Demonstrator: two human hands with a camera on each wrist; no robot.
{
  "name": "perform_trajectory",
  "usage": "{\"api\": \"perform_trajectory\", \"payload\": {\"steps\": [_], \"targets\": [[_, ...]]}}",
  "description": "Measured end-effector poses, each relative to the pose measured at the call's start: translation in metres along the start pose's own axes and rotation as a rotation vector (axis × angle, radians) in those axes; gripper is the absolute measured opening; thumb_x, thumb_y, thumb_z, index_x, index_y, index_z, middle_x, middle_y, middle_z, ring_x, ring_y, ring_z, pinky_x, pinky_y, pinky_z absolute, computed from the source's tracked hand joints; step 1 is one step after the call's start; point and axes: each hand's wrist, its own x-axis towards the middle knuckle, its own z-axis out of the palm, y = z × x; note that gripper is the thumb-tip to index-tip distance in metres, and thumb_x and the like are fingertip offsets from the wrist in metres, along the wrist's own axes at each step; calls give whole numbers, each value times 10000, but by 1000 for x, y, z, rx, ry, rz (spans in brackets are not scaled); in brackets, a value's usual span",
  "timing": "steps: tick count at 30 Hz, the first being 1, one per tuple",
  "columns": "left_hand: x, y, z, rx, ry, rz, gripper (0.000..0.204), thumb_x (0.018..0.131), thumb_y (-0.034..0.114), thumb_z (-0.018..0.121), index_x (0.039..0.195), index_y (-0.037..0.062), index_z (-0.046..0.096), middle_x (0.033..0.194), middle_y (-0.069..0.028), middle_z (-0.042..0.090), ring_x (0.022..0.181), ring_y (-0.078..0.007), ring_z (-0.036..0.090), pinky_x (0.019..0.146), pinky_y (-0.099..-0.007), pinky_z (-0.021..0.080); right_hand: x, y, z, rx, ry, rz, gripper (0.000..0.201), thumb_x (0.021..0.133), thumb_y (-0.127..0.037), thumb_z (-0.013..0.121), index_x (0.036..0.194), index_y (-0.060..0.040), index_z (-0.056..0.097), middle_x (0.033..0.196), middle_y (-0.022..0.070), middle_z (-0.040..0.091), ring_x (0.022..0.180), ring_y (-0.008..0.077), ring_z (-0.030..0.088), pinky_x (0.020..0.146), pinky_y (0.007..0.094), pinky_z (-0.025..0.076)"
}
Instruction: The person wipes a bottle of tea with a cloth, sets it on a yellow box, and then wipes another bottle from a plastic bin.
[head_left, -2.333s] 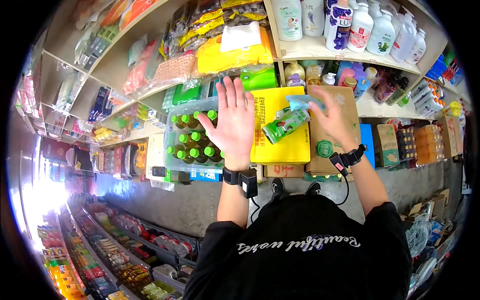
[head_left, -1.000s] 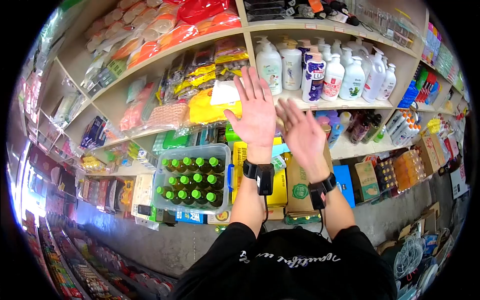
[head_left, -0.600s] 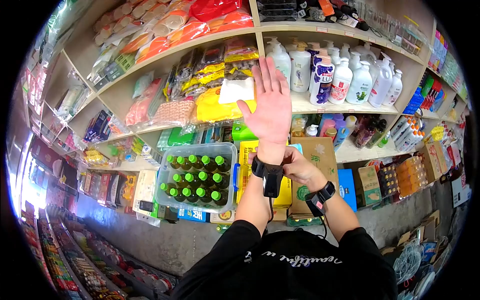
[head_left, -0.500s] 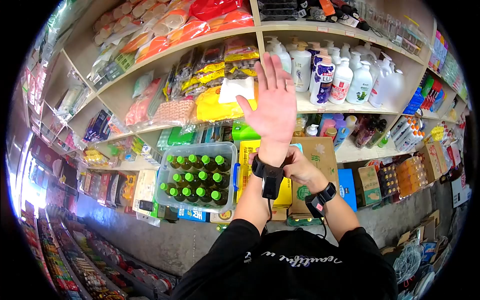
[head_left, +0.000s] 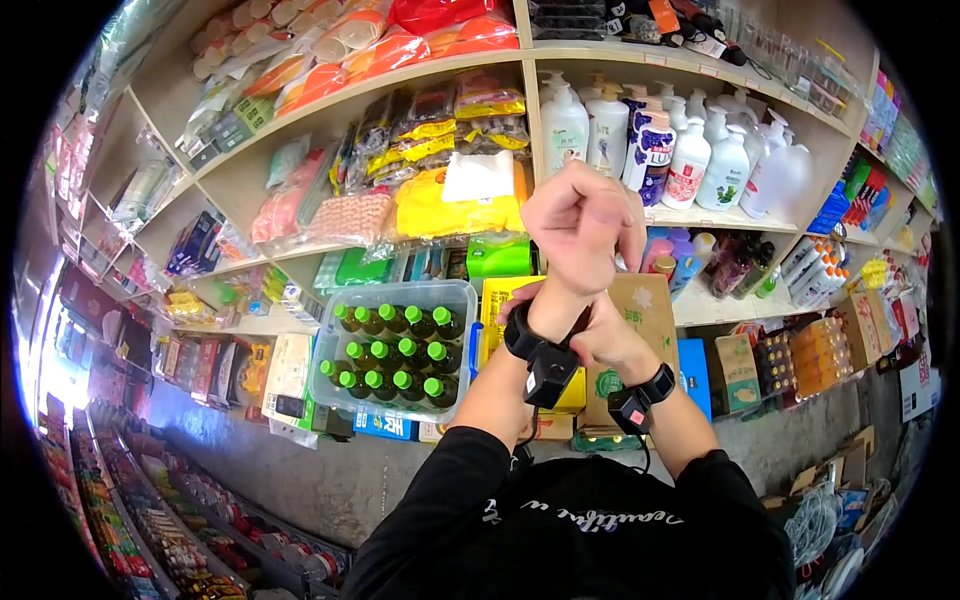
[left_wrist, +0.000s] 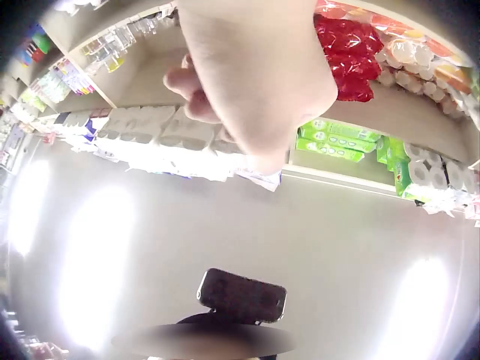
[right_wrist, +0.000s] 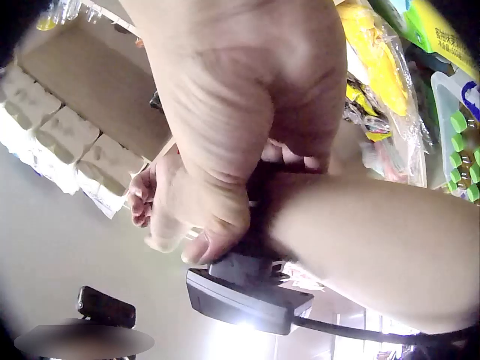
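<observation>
In the head view my left hand point(head_left: 585, 225) is raised in front of the shelves, bent at the wrist with its fingers curled and holding nothing. The left wrist view shows part of this hand point(left_wrist: 259, 75), with curled fingers behind it. My right hand point(head_left: 612, 335) grips the left wrist around its black strap point(head_left: 519, 332), beside the small black wrist camera point(head_left: 551, 372). Seen from the right wrist, the right thumb point(right_wrist: 217, 234) presses by the strap and camera housing point(right_wrist: 240, 300), and the other fingers go behind the forearm.
A clear plastic bin point(head_left: 395, 291) holds several green-capped bottles left of the forearms. A yellow box point(head_left: 572, 392) and a cardboard box point(head_left: 650, 310) lie below the hands. Pump bottles point(head_left: 686, 168) and yellow packages point(head_left: 455, 208) fill the shelves ahead.
The left hand has gone from upright with straight fingers to bent and curled. The right hand, earlier apart from it, has come to grip the left wrist.
</observation>
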Motion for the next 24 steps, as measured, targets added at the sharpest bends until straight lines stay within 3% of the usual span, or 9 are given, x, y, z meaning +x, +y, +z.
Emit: {"api": "perform_trajectory", "payload": {"steps": [2,3,6,7,12,15,18,21,24], "targets": [[3,7,-1,-268,13,-80,454,1125,408,413,898,32,528,562,-77,524,358,-136,412,360,-274,325,-5,12,-12,-14,3,44,982,573,-357,1027,1355,49,592,1270,156,705,1207,280,670,1066,406,516],[9,15,-2,-505,33,-173,511,1107,499,423,932,38,558,586,-51,514,396,-145,402,426,-282,336,-6,12,-10,-29,10,48,966,593,-348,1022,1364,43,593,1272,138,706,1202,256,668,1062,392,514],[13,19,-19,-1054,222,-305,454,1085,488,489,954,62,574,631,-14,513,464,-129,426,521,-298,355,-6,7,0,-95,38,21,915,667,-329,998,1407,23,592,1291,69,705,1182,172,656,1050,344,498],[12,13,-29,-1216,207,-299,356,1039,408,571,976,58,588,697,-2,528,540,-119,466,592,-290,379,-6,9,0,-83,43,32,904,688,-345,986,1412,22,589,1290,67,705,1184,172,656,1051,346,497],[4,6,-46,-1345,460,-287,291,944,337,654,990,63,571,784,10,515,677,-128,490,645,-296,404,-12,24,-16,-84,79,87,791,840,-405,888,1424,29,578,1342,82,682,1246,174,630,1096,355,466],[-5,4,-57,-1269,520,-295,338,936,389,647,1009,68,569,853,-4,516,764,-149,486,685,-308,409,-14,30,-17,-138,356,-29,640,940,-348,780,1420,27,581,1422,155,641,1338,240,594,1174,413,404],[-14,2,-68,-1135,623,-318,408,948,469,604,1034,72,570,905,-11,519,829,-170,480,724,-330,414,-16,-15,-11,-1295,428,-611,577,941,-269,714,1431,7,583,1469,195,600,1415,315,536,1226,501,330],[-22,-5,-79,-1013,757,-351,476,959,543,573,1053,76,559,922,-20,530,847,-180,481,740,-337,413,-24,-49,-16,-1781,67,-687,611,887,-248,700,1446,-28,588,1508,177,569,1460,334,486,1257,563,253],[-29,-11,-81,-920,849,-402,508,955,585,592,1053,89,542,932,-38,544,841,-183,488,731,-326,408,-23,-60,-7,-1918,-200,-605,658,867,-291,707,1464,-46,578,1545,116,551,1478,274,471,1270,568,221]]}}
